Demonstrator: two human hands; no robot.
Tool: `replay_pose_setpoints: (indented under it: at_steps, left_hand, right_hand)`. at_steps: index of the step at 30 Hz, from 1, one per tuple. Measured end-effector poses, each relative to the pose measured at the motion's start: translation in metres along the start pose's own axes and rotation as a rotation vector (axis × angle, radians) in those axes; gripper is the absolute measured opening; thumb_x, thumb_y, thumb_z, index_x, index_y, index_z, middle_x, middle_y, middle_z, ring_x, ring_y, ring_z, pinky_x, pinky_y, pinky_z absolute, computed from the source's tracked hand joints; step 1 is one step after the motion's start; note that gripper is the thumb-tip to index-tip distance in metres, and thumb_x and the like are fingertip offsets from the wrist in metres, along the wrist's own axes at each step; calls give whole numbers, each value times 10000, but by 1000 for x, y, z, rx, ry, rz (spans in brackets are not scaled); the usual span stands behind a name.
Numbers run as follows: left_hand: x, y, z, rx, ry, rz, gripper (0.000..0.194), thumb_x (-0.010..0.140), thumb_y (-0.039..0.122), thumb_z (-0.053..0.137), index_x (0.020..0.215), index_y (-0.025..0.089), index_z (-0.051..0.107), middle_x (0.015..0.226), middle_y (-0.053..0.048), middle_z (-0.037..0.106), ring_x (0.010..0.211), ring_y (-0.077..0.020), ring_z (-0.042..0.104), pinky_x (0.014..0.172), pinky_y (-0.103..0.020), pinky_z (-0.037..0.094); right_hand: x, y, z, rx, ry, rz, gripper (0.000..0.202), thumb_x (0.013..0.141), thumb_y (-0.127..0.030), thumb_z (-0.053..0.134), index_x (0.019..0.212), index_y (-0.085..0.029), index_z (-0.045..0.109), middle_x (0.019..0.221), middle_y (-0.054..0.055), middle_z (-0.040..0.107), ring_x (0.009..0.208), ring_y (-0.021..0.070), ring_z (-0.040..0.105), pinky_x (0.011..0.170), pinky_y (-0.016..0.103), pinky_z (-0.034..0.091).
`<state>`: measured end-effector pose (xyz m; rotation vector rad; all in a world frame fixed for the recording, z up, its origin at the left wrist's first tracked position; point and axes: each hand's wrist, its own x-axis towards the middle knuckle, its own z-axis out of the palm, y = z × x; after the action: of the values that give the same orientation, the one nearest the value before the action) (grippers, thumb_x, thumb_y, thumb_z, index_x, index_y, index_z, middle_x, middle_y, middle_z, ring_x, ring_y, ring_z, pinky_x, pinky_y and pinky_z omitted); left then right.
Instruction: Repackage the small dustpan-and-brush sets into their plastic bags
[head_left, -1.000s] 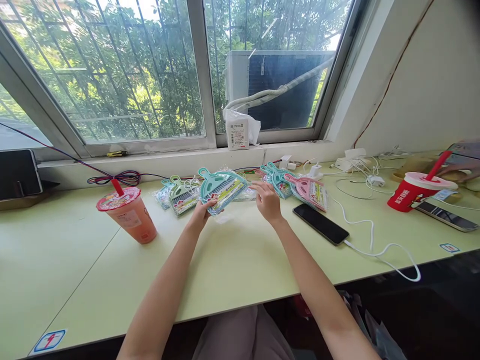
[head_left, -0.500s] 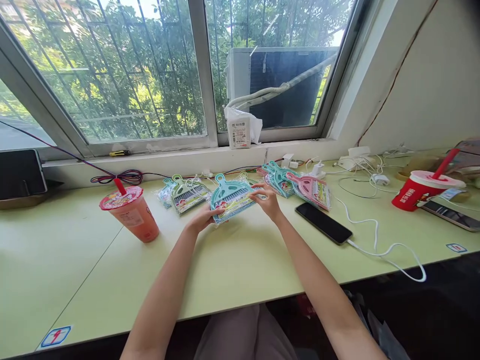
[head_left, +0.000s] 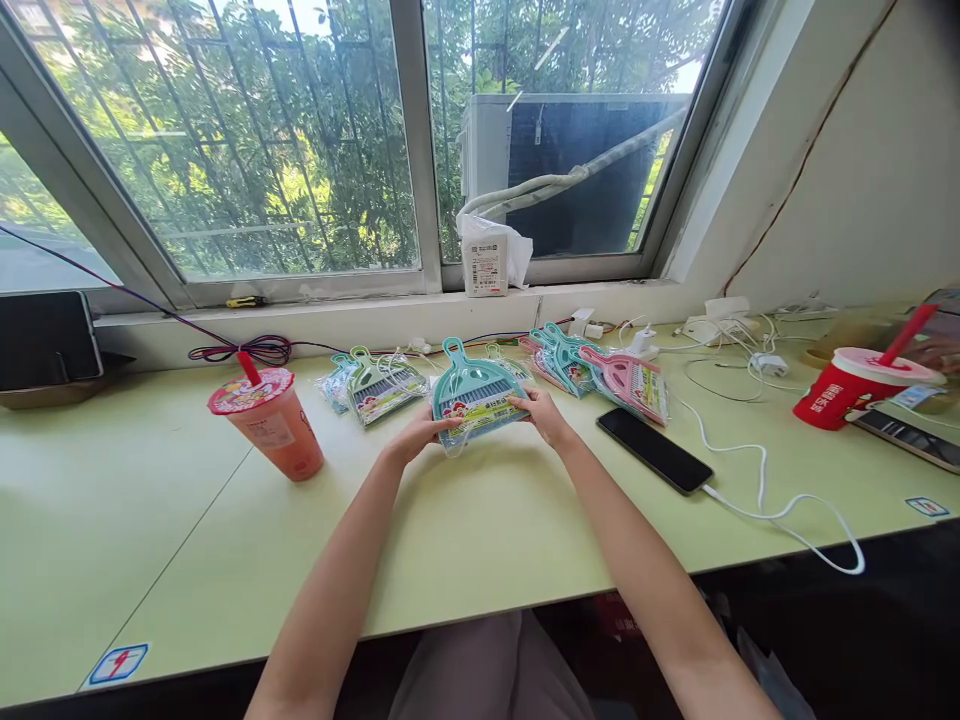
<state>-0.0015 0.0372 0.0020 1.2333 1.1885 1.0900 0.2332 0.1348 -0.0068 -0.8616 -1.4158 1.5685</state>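
Between my two hands is a teal dustpan and brush set [head_left: 474,390] in clear plastic wrap, its handle pointing away toward the window. My left hand [head_left: 417,436] grips its lower left corner, thumb on top. At the right edge my right hand [head_left: 546,414] pinches it, thumb over the printed label. Just left of it lies a wrapped green dustpan set [head_left: 382,388], with a blue one [head_left: 337,382] partly behind. To the right are a wrapped teal set [head_left: 561,358] and a wrapped pink set [head_left: 630,378], overlapping others.
A pink drink cup [head_left: 274,430] with a red straw stands on the left of the table [head_left: 480,540]. On the right are a black phone [head_left: 654,450] on a white cable [head_left: 795,505] and a red cup [head_left: 840,390]. A paper packet [head_left: 486,265] sits on the windowsill.
My right hand has moved from above the set's right corner to grip its right edge. The teal set now faces me more squarely. The view has shifted slightly.
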Motion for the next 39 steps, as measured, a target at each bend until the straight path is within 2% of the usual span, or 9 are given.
replay_pose_setpoints:
  at_steps: [4, 7, 11, 14, 16, 22, 30, 36, 39]
  left_hand:
    - [4, 1, 16, -68, 129, 145, 1094, 676, 452, 791, 1525, 315, 115, 1327, -147, 563, 1099, -285, 616, 763, -344, 547]
    - [5, 1, 26, -40, 46, 291, 1357, 558, 375, 875, 1524, 357, -79, 1475, -162, 411, 1233, -313, 530, 885, -392, 513]
    - [9, -1, 33, 205, 161, 429, 1073, 527, 332, 886, 1462, 286, 360, 1494, -128, 389, 1352, -328, 390, 1036, -422, 408]
    - [14, -5, 33, 230, 335, 421, 564, 732, 394, 739, 1254, 235, 594, 1290, -102, 585, 1250, -287, 494, 1057, -413, 378]
    - [16, -7, 33, 183, 382, 391, 456, 782, 396, 681, 1203, 234, 613, 1140, -83, 647, 1106, -256, 585, 973, -386, 445]
    - [20, -9, 29, -124, 501, 338, 929, 629, 323, 786, 1422, 262, 306, 971, -41, 646, 889, -189, 642, 792, -298, 499]
    - [23, -6, 6, -15, 470, 246, 459, 500, 322, 809, 908, 175, 655, 857, -40, 672, 839, -221, 623, 747, -323, 503]
    - [14, 13, 18, -36, 212, 320, 595, 676, 515, 728, 1166, 198, 613, 1192, -98, 633, 1088, -264, 589, 888, -371, 497]
    - [24, 7, 21, 131, 233, 342, 717, 658, 505, 760, 1289, 250, 537, 1381, -124, 495, 1246, -300, 494, 1013, -440, 414]
  right_hand:
    - [4, 0, -6, 108, 152, 16, 335, 550, -335, 811, 805, -167, 674, 792, 48, 704, 713, 192, 663, 588, 288, 556]
    - [6, 1, -9, 165, 248, 27, 282, 574, -277, 777, 809, -170, 665, 797, 53, 700, 697, 184, 660, 558, 274, 545]
    - [7, 5, -9, 169, 260, 12, 274, 606, -268, 756, 844, -175, 656, 841, 57, 703, 734, 190, 669, 571, 272, 550]
    - [6, 5, -7, 162, 221, 5, 298, 604, -282, 776, 849, -183, 639, 853, 52, 700, 748, 198, 672, 596, 296, 566]
    - [6, 3, -5, 166, 193, 22, 311, 595, -272, 790, 846, -185, 628, 837, 46, 697, 744, 201, 674, 618, 315, 574]
    - [3, -5, -4, 110, 91, 62, 346, 599, -256, 796, 894, -187, 629, 790, 31, 695, 745, 203, 675, 675, 334, 563]
    - [1, -2, 3, -152, 61, -69, 483, 542, -329, 822, 972, -176, 664, 813, 29, 712, 705, 169, 634, 618, 273, 494]
    - [11, -5, -16, -14, 226, -193, 462, 500, -405, 824, 875, -171, 688, 762, 29, 705, 749, 205, 628, 654, 309, 497]
    - [16, -6, -35, 155, 358, -244, 425, 555, -406, 783, 909, -206, 660, 839, 37, 705, 809, 213, 635, 649, 311, 513]
